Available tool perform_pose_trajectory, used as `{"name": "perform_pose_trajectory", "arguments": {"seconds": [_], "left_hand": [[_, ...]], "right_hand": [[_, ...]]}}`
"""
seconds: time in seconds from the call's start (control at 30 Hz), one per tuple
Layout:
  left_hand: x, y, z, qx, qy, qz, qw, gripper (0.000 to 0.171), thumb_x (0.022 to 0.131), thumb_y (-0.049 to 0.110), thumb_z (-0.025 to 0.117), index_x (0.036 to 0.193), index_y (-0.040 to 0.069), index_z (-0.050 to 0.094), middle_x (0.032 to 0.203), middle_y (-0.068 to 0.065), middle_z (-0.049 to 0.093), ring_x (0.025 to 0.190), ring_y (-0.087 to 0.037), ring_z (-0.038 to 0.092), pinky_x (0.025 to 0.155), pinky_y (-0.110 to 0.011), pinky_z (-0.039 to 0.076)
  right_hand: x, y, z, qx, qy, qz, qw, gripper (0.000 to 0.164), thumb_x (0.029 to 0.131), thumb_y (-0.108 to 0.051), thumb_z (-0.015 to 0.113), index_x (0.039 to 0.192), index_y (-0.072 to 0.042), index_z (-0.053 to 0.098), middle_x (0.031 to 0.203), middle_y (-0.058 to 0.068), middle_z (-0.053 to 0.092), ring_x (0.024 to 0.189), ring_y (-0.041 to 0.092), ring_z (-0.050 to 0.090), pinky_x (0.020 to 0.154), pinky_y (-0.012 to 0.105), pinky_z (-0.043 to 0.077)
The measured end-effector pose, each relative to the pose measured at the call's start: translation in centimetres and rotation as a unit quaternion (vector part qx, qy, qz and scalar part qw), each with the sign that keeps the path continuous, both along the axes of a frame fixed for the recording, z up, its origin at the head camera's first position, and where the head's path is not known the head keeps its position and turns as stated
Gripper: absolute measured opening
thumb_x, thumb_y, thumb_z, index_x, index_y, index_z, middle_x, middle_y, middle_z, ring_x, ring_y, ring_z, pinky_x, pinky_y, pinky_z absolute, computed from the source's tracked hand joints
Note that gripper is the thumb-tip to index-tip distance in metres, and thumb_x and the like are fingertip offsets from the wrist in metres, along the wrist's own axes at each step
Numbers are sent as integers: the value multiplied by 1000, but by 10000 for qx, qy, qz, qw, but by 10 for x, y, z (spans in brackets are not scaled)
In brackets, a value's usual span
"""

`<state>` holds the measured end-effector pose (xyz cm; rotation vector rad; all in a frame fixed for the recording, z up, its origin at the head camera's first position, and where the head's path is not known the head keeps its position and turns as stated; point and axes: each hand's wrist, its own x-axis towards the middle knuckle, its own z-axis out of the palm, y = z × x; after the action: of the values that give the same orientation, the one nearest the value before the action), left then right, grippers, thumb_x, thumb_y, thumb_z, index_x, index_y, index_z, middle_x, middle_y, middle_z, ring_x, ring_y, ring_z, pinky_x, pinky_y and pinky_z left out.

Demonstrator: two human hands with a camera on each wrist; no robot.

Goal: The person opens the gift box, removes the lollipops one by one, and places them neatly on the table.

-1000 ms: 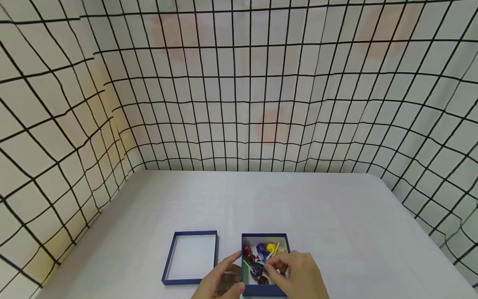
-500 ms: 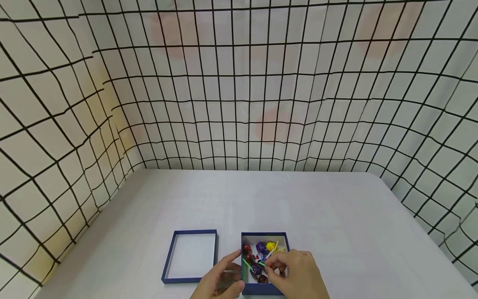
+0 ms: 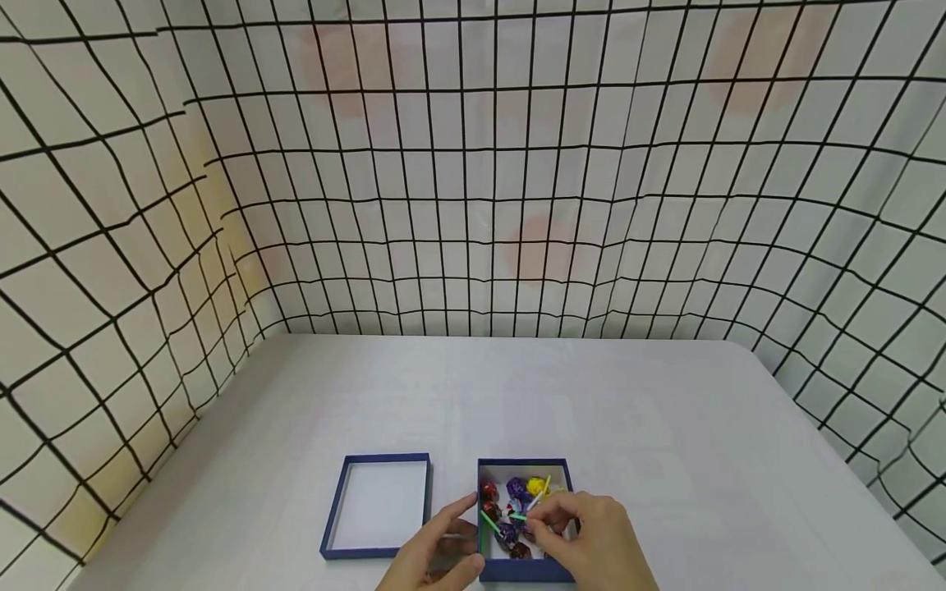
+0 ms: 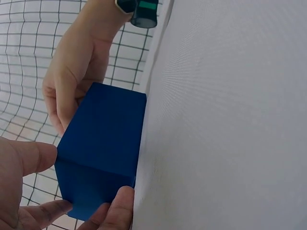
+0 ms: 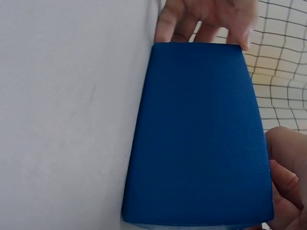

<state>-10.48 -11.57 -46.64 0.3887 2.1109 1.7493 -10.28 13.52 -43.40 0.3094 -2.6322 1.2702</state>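
A blue box [image 3: 526, 570] with a white inside holds several wrapped lollipops: red [image 3: 489, 491], purple [image 3: 516, 488], yellow [image 3: 536, 486] and dark brown [image 3: 521, 551]. Over its right side, my right hand [image 3: 597, 533] pinches the green stick of a lollipop [image 3: 518, 516] between thumb and forefinger. The head of that lollipop is hard to single out among the others. My left hand [image 3: 436, 552] touches the box's left wall with spread fingertips; the left wrist view shows the thumb [image 4: 41, 158] at the upper edge and fingers lower on the wall.
Left of the box, a shallow blue-rimmed lid [image 3: 375, 505] lies with its white inside up. Both stand on a white table [image 3: 628, 410] enclosed by a black grid net [image 3: 488, 180]. A dark device [image 4: 144, 14] is strapped to the right wrist.
My right hand has shifted slightly to the right, and the pinched green stick lies more level. My left hand stays at the box's left wall.
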Motion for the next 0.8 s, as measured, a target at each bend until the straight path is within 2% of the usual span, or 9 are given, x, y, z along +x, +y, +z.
{"name": "perform_pose_trajectory", "arguments": {"seconds": [0.17, 0.33, 0.43, 0.6, 0.7, 0.8], "left_hand": [[0, 0, 0, -9, -68, 8, 10000, 66, 105, 29, 71, 162, 7, 45, 126, -14, 68, 118, -33, 70, 97, -52, 63], [0, 0, -1, 38, -138, 55, 9999, 66, 104, 28, 72, 161, 7, 46, 126, -14, 67, 118, -34, 70, 98, -56, 61], [0, 0, -1, 64, -147, 69, 9998, 66, 104, 27, 72, 161, 7, 46, 126, -14, 67, 119, -34, 69, 98, -56, 61], [-1, 1, -1, 53, -183, 67, 9998, 66, 104, 27, 72, 161, 7, 46, 126, -13, 67, 119, -33, 69, 99, -56, 61], [-1, 1, -1, 25, -190, 55, 9998, 66, 104, 28, 72, 161, 8, 46, 126, -13, 67, 119, -33, 69, 99, -57, 61], [0, 1, 0, -11, -187, 52, 9998, 66, 104, 29, 71, 162, 9, 46, 126, -13, 67, 119, -33, 69, 99, -56, 61]], "right_hand": [[0, 0, 6, -462, -662, -324, 9962, 12, 88, -16, 89, 86, -23, 79, 76, -13, 73, 70, -2, 62, 61, 20, 49], [-4, 8, 12, -757, -1345, -738, 9853, 8, 91, -23, 88, 90, -20, 80, 81, -8, 75, 75, 5, 65, 67, 25, 50], [-7, 18, 17, -962, -1584, -804, 9794, 9, 93, -23, 85, 95, -16, 80, 89, -4, 78, 80, 10, 68, 71, 27, 51], [-12, 46, 29, -1257, -1653, -965, 9734, 19, 98, -26, 81, 109, -11, 80, 104, 0, 81, 91, 15, 75, 79, 22, 57], [-12, 64, 35, -1307, -1571, -1144, 9722, 25, 99, -31, 80, 114, -12, 79, 106, 1, 82, 98, 14, 77, 84, 19, 58], [-13, 83, 36, -1408, -1461, -1100, 9730, 32, 99, -38, 79, 117, -11, 79, 108, 1, 82, 102, 9, 75, 88, 18, 57]]}}
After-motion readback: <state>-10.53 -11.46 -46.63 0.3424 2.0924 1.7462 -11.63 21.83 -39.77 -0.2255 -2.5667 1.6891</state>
